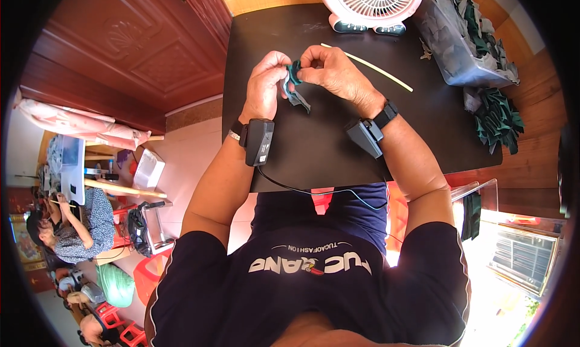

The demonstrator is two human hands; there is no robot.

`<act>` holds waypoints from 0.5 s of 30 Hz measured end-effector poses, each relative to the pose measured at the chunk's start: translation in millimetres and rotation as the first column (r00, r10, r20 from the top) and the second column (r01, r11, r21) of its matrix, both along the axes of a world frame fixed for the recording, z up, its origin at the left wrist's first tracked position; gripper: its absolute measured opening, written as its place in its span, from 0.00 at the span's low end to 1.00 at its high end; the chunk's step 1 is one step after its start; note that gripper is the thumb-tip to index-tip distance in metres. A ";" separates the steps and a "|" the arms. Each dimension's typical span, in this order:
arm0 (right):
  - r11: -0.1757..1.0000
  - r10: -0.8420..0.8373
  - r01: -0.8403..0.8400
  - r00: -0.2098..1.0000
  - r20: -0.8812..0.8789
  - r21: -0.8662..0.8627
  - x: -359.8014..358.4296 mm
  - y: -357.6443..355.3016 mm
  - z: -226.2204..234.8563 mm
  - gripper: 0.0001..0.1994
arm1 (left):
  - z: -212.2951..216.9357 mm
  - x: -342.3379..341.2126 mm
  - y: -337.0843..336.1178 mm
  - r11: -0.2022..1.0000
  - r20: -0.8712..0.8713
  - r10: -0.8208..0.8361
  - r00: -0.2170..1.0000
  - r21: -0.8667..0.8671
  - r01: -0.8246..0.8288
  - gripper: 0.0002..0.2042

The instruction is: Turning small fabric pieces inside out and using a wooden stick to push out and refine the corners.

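Observation:
Over the dark table [320, 153] my two hands meet on a small piece of dark green and grey fabric [296, 98]. My left hand [264, 87] is closed on its upper left side, with the grey end hanging down below the fingers. The fingertips of my right hand [335, 74] pinch the green part from the other side. A pale, thin stick [380, 73] lies on the table just beyond my right hand. Each wrist wears a dark strapped device, and a cable runs from the left one.
A pink fan [374, 5] stands at the far edge. At the far right, a clear plastic bin [450, 63] is heaped with green and grey fabric pieces. A bundle of green strips [498, 120] hangs by the table's right edge. Another person [75, 223] sits at the left.

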State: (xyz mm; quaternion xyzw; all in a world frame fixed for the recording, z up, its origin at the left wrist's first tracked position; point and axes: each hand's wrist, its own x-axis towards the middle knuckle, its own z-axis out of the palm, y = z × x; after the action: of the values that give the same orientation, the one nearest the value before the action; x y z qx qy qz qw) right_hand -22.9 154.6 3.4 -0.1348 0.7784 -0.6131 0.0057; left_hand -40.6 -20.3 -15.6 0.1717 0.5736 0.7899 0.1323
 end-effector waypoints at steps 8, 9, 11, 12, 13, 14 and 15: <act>0.838 -0.408 0.521 0.794 -0.451 0.160 -4.7 -0.4 -6.5 0.06 | -1.4 -2.0 6.5 0.992 0.000 -0.072 0.997 -0.108 0.071 0.04; 0.836 -0.411 0.524 0.793 -0.450 0.159 -4.9 -1.7 -7.0 0.06 | 0.1 -0.4 7.9 0.991 0.022 -0.089 0.996 -0.101 0.091 0.03; 0.824 -0.411 0.559 0.707 -0.575 0.098 -6.0 -3.5 -7.7 0.07 | 1.9 1.2 7.9 0.989 0.027 -0.118 0.993 -0.085 0.120 0.02; 0.823 -0.411 0.559 0.706 -0.576 0.098 -5.5 -4.1 -7.2 0.07 | 0.8 0.8 7.7 0.988 0.030 -0.135 0.990 -0.066 0.136 0.03; 0.828 -0.409 0.552 0.716 -0.566 0.100 -4.4 -4.8 -6.6 0.08 | -0.3 0.5 7.4 0.987 0.033 -0.151 0.988 -0.047 0.152 0.03; 0.833 -0.405 0.543 0.726 -0.555 0.103 -3.9 -5.9 -6.2 0.09 | -1.7 -0.4 6.3 0.988 0.032 -0.148 0.988 -0.047 0.150 0.03; 0.835 -0.403 0.541 0.727 -0.556 0.102 -3.2 -5.6 -5.3 0.09 | -3.2 -1.5 5.2 0.990 0.035 -0.140 0.990 -0.032 0.141 0.03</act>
State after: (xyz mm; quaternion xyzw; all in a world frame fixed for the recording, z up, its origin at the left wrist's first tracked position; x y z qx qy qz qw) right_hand -26.1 149.0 -1.9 -0.0868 0.8319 -0.4288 -0.3415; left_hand -42.1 -15.1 -18.7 0.1965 0.5714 0.7714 0.1997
